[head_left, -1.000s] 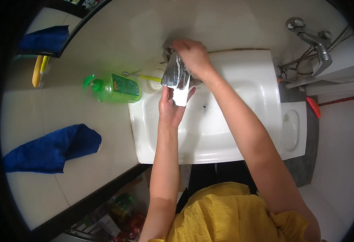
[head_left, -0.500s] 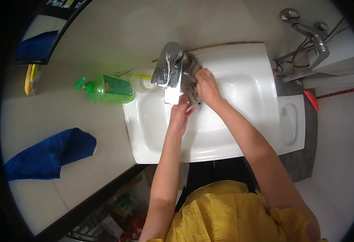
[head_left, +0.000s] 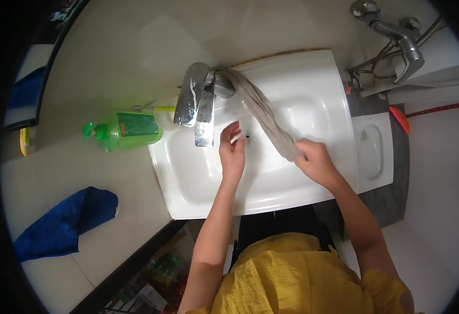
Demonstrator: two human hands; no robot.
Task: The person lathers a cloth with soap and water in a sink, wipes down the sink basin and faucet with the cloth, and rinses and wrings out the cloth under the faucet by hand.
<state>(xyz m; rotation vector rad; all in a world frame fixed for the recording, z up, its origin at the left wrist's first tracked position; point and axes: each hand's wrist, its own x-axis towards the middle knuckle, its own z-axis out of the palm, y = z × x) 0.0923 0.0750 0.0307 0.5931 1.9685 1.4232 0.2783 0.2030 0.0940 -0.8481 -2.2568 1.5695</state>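
A grey-beige cloth [head_left: 265, 115] stretches in a long twisted strip from behind the base of the chrome faucet [head_left: 204, 115] across the white sink [head_left: 313, 115]. My right hand [head_left: 317, 163] grips its near end, fingers closed round it above the basin. My left hand [head_left: 232, 157] is over the basin beside the faucet spout, apart from the cloth, its fingers loosely spread and holding nothing. The cloth's far end is hidden behind the faucet.
A green pump soap bottle [head_left: 130, 130] and a yellow-handled brush [head_left: 161, 108] are left of the faucet. A blue cloth [head_left: 72, 222] hangs on the left wall. At the upper right is a wall-mounted mixer tap [head_left: 397, 39], above a toilet-shaped white fixture [head_left: 384, 180].
The bunched cloth by the faucet is now drawn out lengthwise. My right hand has moved right and nearer to me with its end; my left hand has come away from the cloth.
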